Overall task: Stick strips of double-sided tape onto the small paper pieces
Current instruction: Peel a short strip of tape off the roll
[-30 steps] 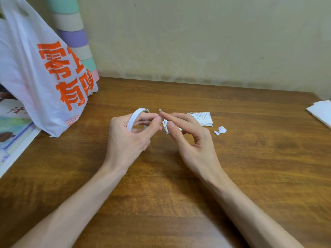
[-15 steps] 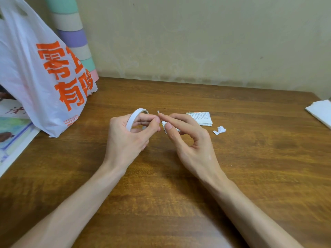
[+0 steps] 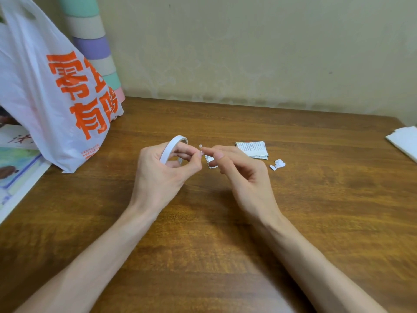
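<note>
Head: two hands (image 3: 161,175) (image 3: 244,177), one tape roll (image 3: 169,147)

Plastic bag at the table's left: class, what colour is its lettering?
Orange, on the white plastic bag; head view.

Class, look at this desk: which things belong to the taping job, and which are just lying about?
In the job: tape roll, held in the left hand; tape end, touched by the right hand's forefinger; small paper piece beneath that hand; stack of printed paper pieces.

Lying about: plastic bag; striped tube; picture sheets; white paper at the right edge; torn white scraps.
</note>
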`<state>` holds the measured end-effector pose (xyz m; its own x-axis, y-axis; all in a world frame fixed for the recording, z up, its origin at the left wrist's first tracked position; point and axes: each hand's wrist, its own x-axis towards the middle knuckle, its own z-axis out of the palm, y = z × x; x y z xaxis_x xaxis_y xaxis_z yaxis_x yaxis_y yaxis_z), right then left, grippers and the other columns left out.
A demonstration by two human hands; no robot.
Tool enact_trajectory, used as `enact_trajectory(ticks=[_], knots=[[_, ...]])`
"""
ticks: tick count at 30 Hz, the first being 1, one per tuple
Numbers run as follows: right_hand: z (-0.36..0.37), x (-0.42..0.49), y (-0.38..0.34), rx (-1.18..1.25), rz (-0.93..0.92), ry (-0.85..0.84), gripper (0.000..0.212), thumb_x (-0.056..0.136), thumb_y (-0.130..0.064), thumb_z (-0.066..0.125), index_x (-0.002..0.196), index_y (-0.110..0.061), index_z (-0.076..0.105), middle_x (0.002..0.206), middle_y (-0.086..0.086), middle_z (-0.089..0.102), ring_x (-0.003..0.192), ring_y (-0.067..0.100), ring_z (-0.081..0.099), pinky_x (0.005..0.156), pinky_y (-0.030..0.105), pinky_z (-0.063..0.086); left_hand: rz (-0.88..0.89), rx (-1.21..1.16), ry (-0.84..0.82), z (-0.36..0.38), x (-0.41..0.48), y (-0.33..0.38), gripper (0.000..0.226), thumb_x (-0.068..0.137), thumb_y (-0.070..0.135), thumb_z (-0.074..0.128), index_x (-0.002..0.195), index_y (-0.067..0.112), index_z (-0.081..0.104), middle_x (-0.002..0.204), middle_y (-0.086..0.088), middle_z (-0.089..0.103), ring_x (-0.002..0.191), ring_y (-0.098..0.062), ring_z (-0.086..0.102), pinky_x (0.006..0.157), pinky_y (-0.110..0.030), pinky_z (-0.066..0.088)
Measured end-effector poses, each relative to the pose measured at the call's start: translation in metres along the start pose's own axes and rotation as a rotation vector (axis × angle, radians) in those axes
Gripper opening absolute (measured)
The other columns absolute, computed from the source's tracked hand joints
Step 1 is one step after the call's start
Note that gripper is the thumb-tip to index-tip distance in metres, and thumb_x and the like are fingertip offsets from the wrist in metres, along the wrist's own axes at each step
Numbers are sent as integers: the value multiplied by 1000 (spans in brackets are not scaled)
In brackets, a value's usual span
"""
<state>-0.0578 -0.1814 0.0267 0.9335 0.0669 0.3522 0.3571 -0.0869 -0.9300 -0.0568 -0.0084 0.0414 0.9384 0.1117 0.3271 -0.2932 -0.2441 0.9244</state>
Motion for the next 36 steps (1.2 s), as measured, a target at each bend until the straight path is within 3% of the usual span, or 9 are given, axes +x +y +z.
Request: enact_trajectory(ticks=[5, 9, 15, 19, 22, 26, 28, 32, 36], knots=[[-2, 3, 0, 57, 53, 7, 38, 102, -26, 56, 95, 3, 79, 103, -6, 80, 99, 9, 70, 87, 20, 48, 5, 39, -17, 0, 0, 2, 6, 88, 7, 81, 88, 13, 81, 74, 5, 75, 59, -7, 68, 53, -13, 48], [-1, 3, -1, 104, 76, 13, 34, 102, -27, 57, 91, -9, 82, 102, -3, 81, 91, 10, 67, 83, 23, 48, 17, 59, -2, 1, 0, 1, 16, 85, 8, 81, 80, 22, 79, 78, 8, 77, 65, -11, 72, 57, -17, 52], [-3, 4, -3, 107, 104, 20, 31, 107, -19, 57, 93, -7, 81, 106, -4, 81, 92, 10, 68, 82, 22, 49, 0, -29, -29, 4, -2, 4, 14, 92, 11, 77, 82, 20, 79, 80, 6, 77, 51, -5, 60, 51, -13, 43], [-4, 3, -1, 91, 92, 12, 31, 106, -14, 56, 92, 3, 79, 108, -3, 80, 98, 6, 70, 83, 19, 48, 24, 43, -9, 4, -3, 4, 6, 92, 18, 79, 88, 23, 80, 81, 11, 77, 58, -22, 72, 53, -37, 53], [-3, 2, 0, 81, 69, -3, 30, 106, -16, 57, 93, 0, 80, 108, -2, 80, 98, 4, 69, 85, 18, 47, 20, 42, -2, 3, -3, 3, 5, 91, 16, 79, 89, 21, 80, 84, 9, 78, 67, -18, 76, 59, -26, 58], [-1, 1, -2, 57, 57, -18, 31, 102, -24, 56, 87, -12, 80, 103, -1, 81, 94, 5, 68, 84, 17, 47, 37, 80, -11, 2, -2, -1, 9, 86, 12, 79, 82, 20, 77, 79, 1, 75, 59, -28, 71, 58, -35, 58], [-1, 2, -2, 39, 63, -3, 36, 104, -25, 57, 88, -5, 81, 98, -1, 81, 90, 5, 67, 84, 18, 47, 49, 115, -37, 1, -1, -2, 11, 84, 11, 79, 80, 21, 76, 70, -1, 70, 47, -20, 60, 53, -28, 48], [-6, 4, -5, 52, 117, 127, 40, 107, -23, 57, 77, -14, 83, 84, 3, 80, 77, 9, 65, 82, 25, 49, 90, 204, -63, -4, 1, -4, 5, 79, 16, 79, 79, 20, 76, 64, 6, 64, 46, -8, 52, 54, -24, 47], [-18, 8, -7, 73, 172, 206, 26, 102, -21, 65, 88, -8, 82, 87, 8, 79, 80, 8, 69, 83, 29, 50, 81, 189, -35, -5, 5, -4, 5, 82, 12, 78, 81, 17, 77, 68, 1, 69, 50, -21, 58, 55, -29, 49]])
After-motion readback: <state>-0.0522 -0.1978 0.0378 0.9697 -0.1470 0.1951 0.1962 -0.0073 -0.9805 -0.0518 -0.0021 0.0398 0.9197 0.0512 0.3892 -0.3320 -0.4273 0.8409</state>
